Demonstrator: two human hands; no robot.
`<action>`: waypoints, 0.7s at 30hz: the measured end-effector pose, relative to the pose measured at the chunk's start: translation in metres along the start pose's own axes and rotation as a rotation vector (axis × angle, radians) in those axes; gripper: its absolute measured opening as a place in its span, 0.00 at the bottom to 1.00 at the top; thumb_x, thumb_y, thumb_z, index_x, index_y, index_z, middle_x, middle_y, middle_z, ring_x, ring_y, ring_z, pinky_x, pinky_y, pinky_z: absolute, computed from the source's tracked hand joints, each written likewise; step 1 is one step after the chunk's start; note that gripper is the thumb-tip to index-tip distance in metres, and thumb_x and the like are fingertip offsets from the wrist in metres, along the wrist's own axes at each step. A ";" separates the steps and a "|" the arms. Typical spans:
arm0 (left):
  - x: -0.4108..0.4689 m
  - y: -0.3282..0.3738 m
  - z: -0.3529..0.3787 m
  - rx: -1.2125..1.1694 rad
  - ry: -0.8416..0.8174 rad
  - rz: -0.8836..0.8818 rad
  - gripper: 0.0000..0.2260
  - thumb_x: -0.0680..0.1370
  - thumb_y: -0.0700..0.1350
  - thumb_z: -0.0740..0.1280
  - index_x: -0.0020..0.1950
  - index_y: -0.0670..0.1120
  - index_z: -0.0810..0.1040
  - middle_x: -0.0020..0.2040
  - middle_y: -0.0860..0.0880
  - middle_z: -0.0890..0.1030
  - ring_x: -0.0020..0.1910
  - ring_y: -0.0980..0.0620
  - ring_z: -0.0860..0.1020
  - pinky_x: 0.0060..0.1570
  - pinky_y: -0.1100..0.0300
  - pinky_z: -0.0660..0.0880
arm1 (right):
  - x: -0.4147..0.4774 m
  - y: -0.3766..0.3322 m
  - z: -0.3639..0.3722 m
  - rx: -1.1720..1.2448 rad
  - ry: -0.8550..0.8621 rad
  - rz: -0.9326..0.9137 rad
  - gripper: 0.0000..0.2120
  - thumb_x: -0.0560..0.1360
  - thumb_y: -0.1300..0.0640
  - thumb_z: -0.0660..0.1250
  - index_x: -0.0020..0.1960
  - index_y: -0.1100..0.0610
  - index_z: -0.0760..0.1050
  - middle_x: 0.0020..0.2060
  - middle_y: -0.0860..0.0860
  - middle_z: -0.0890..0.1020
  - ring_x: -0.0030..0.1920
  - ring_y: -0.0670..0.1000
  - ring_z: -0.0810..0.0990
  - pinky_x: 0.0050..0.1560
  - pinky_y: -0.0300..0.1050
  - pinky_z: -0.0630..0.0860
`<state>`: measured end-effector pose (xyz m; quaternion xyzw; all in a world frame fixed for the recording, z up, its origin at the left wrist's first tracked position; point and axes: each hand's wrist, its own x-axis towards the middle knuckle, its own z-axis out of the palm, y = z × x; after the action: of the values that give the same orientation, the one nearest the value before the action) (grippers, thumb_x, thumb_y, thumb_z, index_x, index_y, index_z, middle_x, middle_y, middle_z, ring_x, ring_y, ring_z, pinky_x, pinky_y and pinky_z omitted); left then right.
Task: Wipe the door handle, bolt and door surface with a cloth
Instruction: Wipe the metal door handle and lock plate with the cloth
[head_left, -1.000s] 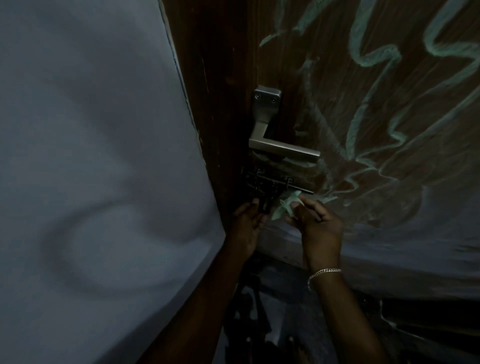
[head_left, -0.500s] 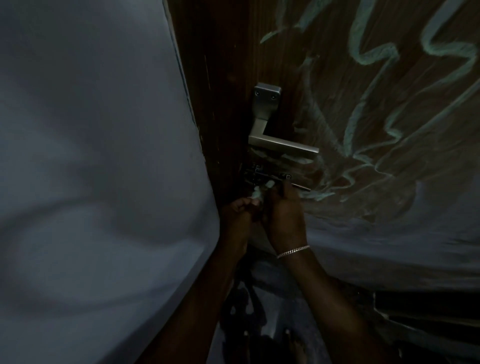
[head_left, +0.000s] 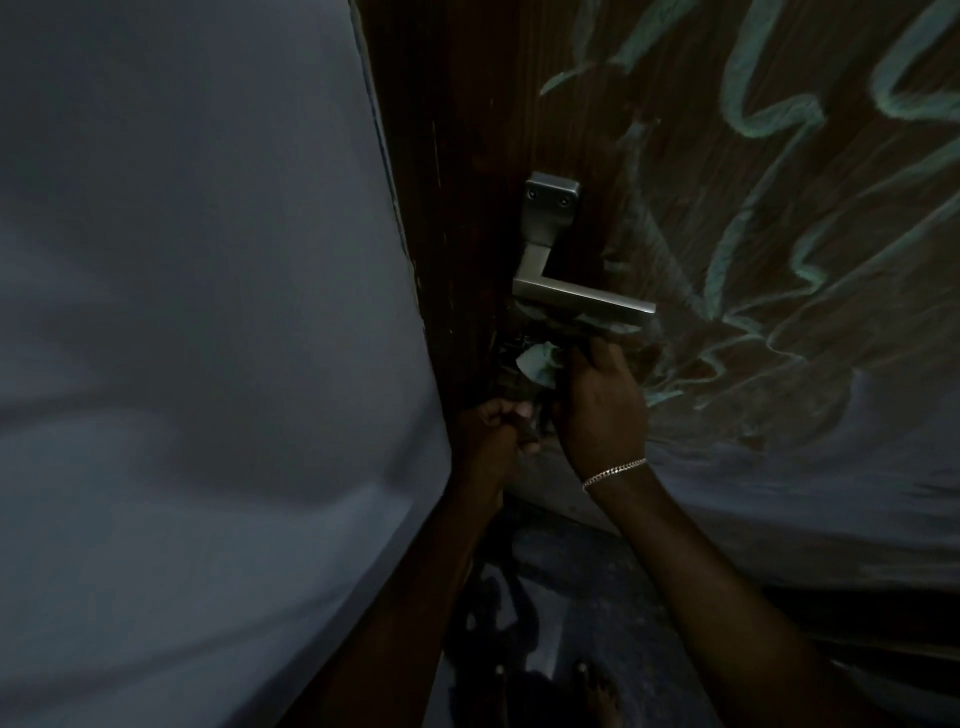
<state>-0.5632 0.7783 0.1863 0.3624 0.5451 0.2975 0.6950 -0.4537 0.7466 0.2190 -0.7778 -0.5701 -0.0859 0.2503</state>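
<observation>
The wall (head_left: 182, 364) fills our left and the door (head_left: 753, 249) our right. On the door, the handle (head_left: 576, 299) sits above the bolt (head_left: 511, 347). Our right hand (head_left: 602, 410) holds the cloth (head_left: 537, 364) against the bolt, just under the handle. Our left hand (head_left: 491, 431) is just beside it, lower left.

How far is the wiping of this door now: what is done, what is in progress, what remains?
Done: nothing certain; the door handle looks bare metal, but wiping cannot be confirmed. In hand: the right hand holds the cloth against the bolt; the left hand is curled below it. Left: the door surface bears pale green streaks.
</observation>
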 end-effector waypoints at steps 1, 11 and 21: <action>0.000 0.001 0.000 0.016 0.003 -0.001 0.05 0.81 0.36 0.65 0.52 0.35 0.79 0.46 0.41 0.81 0.40 0.48 0.79 0.44 0.52 0.78 | 0.006 -0.006 0.001 0.010 -0.002 -0.004 0.10 0.71 0.69 0.69 0.52 0.65 0.81 0.50 0.61 0.81 0.48 0.61 0.79 0.44 0.53 0.79; 0.001 0.002 0.006 0.070 0.021 0.028 0.08 0.82 0.36 0.63 0.57 0.33 0.77 0.52 0.39 0.78 0.51 0.43 0.77 0.53 0.46 0.78 | 0.005 -0.012 -0.016 -0.190 -0.087 0.029 0.05 0.69 0.66 0.71 0.45 0.64 0.82 0.44 0.61 0.82 0.42 0.63 0.81 0.35 0.50 0.77; 0.006 0.005 0.004 0.155 0.027 0.027 0.07 0.79 0.32 0.64 0.44 0.39 0.78 0.54 0.37 0.81 0.55 0.39 0.80 0.60 0.39 0.76 | 0.022 -0.020 -0.017 -0.079 -0.177 -0.039 0.08 0.74 0.59 0.69 0.50 0.61 0.82 0.47 0.59 0.84 0.42 0.62 0.83 0.38 0.50 0.79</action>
<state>-0.5579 0.7853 0.1880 0.4182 0.5710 0.2688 0.6533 -0.4619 0.7618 0.2483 -0.7803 -0.6013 -0.0441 0.1661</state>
